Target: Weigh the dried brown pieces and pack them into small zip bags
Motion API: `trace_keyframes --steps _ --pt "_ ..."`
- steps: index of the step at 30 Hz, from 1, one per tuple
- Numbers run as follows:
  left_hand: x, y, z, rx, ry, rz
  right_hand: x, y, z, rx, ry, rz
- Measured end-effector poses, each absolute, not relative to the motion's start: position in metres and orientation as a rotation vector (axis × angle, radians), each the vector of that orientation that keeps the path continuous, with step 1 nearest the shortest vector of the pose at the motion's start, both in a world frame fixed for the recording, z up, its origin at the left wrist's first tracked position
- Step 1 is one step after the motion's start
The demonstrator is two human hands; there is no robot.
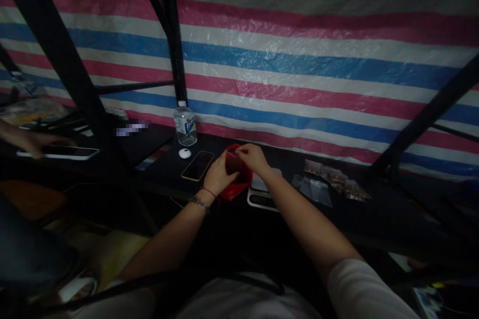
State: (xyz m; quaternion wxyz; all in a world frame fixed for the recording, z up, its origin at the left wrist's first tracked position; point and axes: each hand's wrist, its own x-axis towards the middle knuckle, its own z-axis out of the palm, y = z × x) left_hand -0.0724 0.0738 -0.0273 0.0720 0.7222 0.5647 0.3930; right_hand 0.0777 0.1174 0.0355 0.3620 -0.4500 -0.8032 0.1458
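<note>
Left hand (pixel 219 175) closed around left side of red bag (pixel 236 179), holding it above dark table (pixel 374 209). Right hand (pixel 253 156) pinching bag's top edge, fingers narrow. White tray (pixel 262 199) under bag. Small clear packets (pixel 333 182) right of it. Phone (pixel 197 165) just left. Farther: white cap (pixel 184 153), water bottle (pixel 185 124). Far left, another person's hand (pixel 32 142) on second phone (pixel 63 152). Striped tarp (pixel 318 50) behind.
</note>
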Motion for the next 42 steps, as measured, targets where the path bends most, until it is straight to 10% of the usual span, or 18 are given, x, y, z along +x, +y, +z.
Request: trace_keyframes --steps 26,42 --pt "-0.078 0.069 -0.023 2.178 1.673 1.114 0.082 0.113 0.027 -1.300 -2.126 0.073" --pt "-0.076 0.063 -0.014 2.204 1.601 1.024 0.126 0.115 -0.008 -1.265 -1.617 0.689"
